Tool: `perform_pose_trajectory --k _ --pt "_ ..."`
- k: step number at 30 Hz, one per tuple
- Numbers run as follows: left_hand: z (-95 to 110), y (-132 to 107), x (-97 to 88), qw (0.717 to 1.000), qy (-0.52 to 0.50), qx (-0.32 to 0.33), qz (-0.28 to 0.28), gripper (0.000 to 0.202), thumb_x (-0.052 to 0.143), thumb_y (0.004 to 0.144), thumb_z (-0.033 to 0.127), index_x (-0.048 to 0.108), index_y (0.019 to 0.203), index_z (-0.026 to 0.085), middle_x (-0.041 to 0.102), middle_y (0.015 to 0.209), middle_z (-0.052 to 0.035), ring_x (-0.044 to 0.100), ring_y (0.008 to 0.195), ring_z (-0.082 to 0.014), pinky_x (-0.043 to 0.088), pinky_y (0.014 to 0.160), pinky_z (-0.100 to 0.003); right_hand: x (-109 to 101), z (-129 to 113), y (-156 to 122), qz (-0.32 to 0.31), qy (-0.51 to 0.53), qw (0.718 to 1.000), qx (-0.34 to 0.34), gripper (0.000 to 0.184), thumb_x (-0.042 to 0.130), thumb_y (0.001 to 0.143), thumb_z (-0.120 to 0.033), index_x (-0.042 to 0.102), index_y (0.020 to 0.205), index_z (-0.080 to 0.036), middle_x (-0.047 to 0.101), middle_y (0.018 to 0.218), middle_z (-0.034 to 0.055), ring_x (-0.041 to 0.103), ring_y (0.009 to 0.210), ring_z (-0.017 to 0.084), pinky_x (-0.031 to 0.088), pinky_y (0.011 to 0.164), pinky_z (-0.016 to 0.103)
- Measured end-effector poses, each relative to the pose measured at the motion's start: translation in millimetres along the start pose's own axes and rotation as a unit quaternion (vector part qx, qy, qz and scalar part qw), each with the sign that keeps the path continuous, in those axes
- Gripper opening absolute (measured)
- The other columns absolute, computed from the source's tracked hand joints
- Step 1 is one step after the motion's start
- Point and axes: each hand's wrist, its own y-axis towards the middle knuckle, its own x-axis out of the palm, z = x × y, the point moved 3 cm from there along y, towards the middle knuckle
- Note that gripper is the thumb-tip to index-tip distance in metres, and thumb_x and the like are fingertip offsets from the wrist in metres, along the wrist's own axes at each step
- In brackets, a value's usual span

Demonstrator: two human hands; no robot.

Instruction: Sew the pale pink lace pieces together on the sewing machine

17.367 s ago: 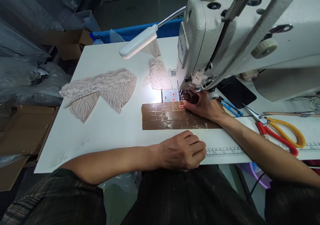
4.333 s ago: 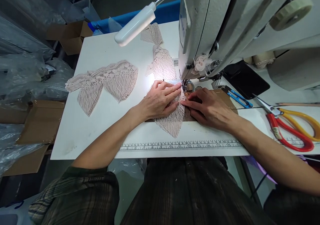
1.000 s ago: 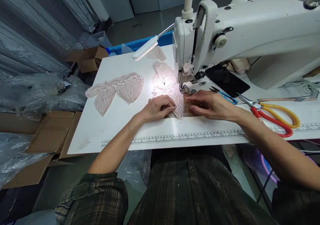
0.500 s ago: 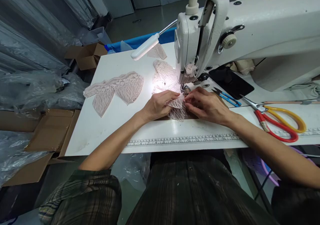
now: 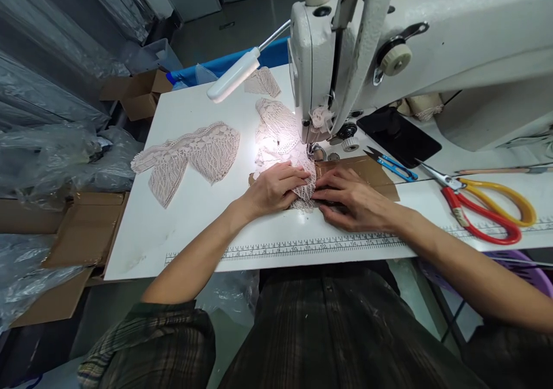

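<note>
Pale pink lace fabric (image 5: 279,129) lies under the needle area of a white sewing machine (image 5: 305,72), lit brightly from beside the head. My left hand (image 5: 276,188) is closed on the lace's near part, just in front of the presser foot. On the other side, my right hand (image 5: 352,199) rests with fingers stretched and slightly apart, their tips touching the lace's right edge. Beneath that hand lies a brown taped sheet (image 5: 371,176). The foot itself is partly hidden by the machine head.
Another lace piece (image 5: 185,153) lies left on the white table (image 5: 129,245), a smaller one (image 5: 263,82) behind. Blue thread snips (image 5: 395,167), red-and-yellow scissors (image 5: 484,204) and a black phone (image 5: 400,135) lie right. A lamp (image 5: 233,76) hangs over the table; cardboard boxes (image 5: 84,227) stand left.
My right hand has come slightly nearer and flattened, its fingers straighter than before. The lace between the hands lies flatter, and more of the brown sheet shows. The view has shifted slightly.
</note>
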Motion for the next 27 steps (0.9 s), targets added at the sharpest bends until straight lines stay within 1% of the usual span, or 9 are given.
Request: perform_pose_trajectory --k 3,6,8,9,11,13,14,20,27 --pt "2.0 0.0 -0.5 1.0 0.022 0.014 -0.014 0.022 0.055 0.092 0.011 0.07 0.107 0.018 0.079 0.115 -0.0075 0.076 0.104 -0.0206 0.062 0.099 -0.048 -17.6 18.1 10.6 -0.023 0.105 0.993 0.058 0.027 0.055 0.092 -0.026 0.079 0.102 -0.022 0.075 0.11 0.0074 0.068 0.102 0.021 0.055 0.095 0.039" --pt "5.1 -0.2 -2.6 0.998 0.039 0.053 0.011 0.024 0.054 0.088 0.006 0.07 0.102 0.018 0.08 0.113 -0.0056 0.077 0.103 -0.0201 0.06 0.103 -0.051 -28.5 40.2 21.1 -0.032 0.082 0.984 0.152 0.026 0.056 0.088 -0.025 0.078 0.099 -0.02 0.075 0.097 0.0054 0.064 0.073 0.015 0.053 0.071 0.029" --pt "6.9 -0.3 -3.6 0.994 0.045 0.084 0.043 0.023 0.054 0.087 0.004 0.07 0.097 0.018 0.081 0.107 -0.0041 0.078 0.099 -0.0181 0.061 0.104 -0.05 -27.1 48.1 23.2 -0.025 0.06 0.982 0.178 0.03 0.055 0.089 -0.028 0.078 0.105 -0.018 0.073 0.091 0.0058 0.058 0.063 0.012 0.049 0.063 0.028" --pt "7.5 -0.4 -3.5 0.993 0.046 0.095 0.056 0.022 0.055 0.087 0.003 0.069 0.096 0.017 0.081 0.105 -0.0038 0.078 0.097 -0.0173 0.062 0.104 -0.047 -24.5 49.1 22.6 -0.012 0.053 0.984 0.172 0.033 0.055 0.091 -0.031 0.078 0.11 -0.018 0.072 0.092 0.007 0.059 0.065 0.013 0.05 0.065 0.029" --pt "8.3 -0.4 -2.6 0.991 0.046 0.106 0.07 0.022 0.055 0.087 0.002 0.07 0.096 0.015 0.081 0.102 -0.0045 0.079 0.094 -0.017 0.064 0.102 -0.044 -17.8 47.0 18.7 0.019 0.036 0.99 0.136 0.039 0.052 0.095 -0.035 0.077 0.121 -0.019 0.071 0.103 0.0108 0.065 0.084 0.018 0.053 0.078 0.033" --pt "8.8 -0.5 -1.1 0.991 0.046 0.105 0.067 0.021 0.055 0.089 0.002 0.07 0.098 0.014 0.081 0.102 -0.0057 0.079 0.094 -0.0184 0.066 0.099 -0.044 -10.5 43.6 13.5 0.028 0.004 0.995 0.101 0.043 0.05 0.098 -0.037 0.074 0.13 -0.022 0.069 0.114 0.0131 0.064 0.101 0.023 0.053 0.087 0.037" --pt "9.1 -0.6 -0.4 0.992 0.045 0.103 0.063 0.02 0.055 0.089 0.003 0.07 0.098 0.014 0.081 0.102 -0.0061 0.079 0.095 -0.0192 0.066 0.098 -0.043 -7.5 42.7 11.3 0.026 -0.015 0.995 0.091 0.044 0.049 0.099 -0.037 0.073 0.133 -0.024 0.067 0.117 0.0133 0.064 0.104 0.024 0.053 0.088 0.038" --pt "9.7 -0.9 0.0 0.993 0.021 0.102 0.052 0.017 0.057 0.093 0.005 0.069 0.102 0.012 0.08 0.103 -0.0089 0.079 0.096 -0.02 0.069 0.091 -0.039 0.4 47.5 8.6 0.033 -0.101 0.992 0.065 0.04 0.05 0.1 -0.036 0.074 0.131 -0.032 0.066 0.116 0.0118 0.061 0.104 0.025 0.052 0.083 0.038" --pt "8.3 0.8 -0.8 0.992 0.036 0.113 0.032 0.015 0.059 0.094 0.008 0.071 0.1 0.015 0.08 0.1 -0.0061 0.078 0.092 -0.0193 0.068 0.087 -0.04 3.0 48.2 9.6 0.07 -0.11 0.991 0.002 0.04 0.048 0.101 -0.033 0.075 0.129 -0.026 0.066 0.11 0.0136 0.059 0.098 0.022 0.052 0.084 0.036"
